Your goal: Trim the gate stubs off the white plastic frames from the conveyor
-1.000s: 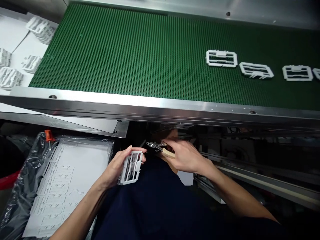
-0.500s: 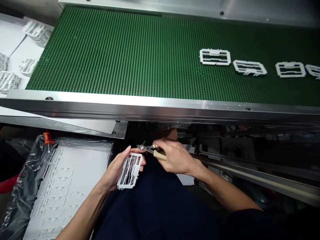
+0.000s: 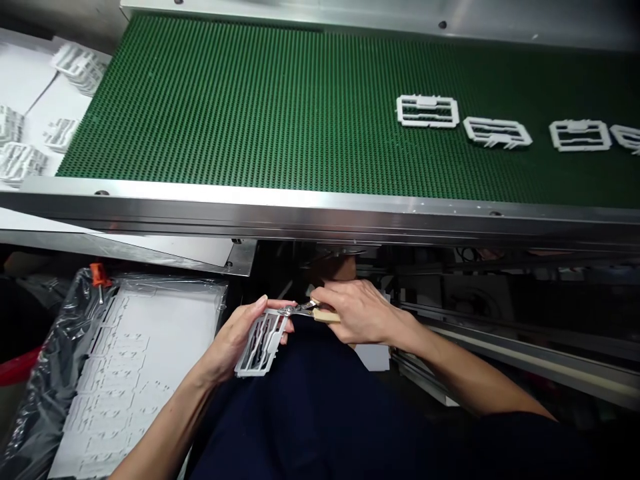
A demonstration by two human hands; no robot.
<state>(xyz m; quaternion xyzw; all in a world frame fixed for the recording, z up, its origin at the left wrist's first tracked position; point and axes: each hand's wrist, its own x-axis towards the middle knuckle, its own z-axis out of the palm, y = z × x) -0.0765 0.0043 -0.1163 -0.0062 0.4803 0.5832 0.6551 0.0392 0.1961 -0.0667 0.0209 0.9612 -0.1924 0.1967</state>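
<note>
My left hand [image 3: 235, 340] grips a white moulded plastic frame [image 3: 261, 345], which is tilted and has thin inner bars. My right hand [image 3: 357, 312] holds a pair of small metal nippers [image 3: 300, 309] with cream handles. Their steel jaws touch or lie just against the frame's upper edge; I cannot tell which. Both hands are close together above my dark-clothed lap [image 3: 300, 413].
Several similar white frames [image 3: 427, 111] lie on a green studded conveyor belt [image 3: 225, 113] with a steel edge [image 3: 320, 210]. Stacked white parts [image 3: 20, 163] sit at far left. A plastic-wrapped white perforated sheet [image 3: 140, 380] lies lower left.
The nippers have moved down from above the frame to its upper edge. The frame has tilted slightly in my left hand, and the view has shifted a little.
</note>
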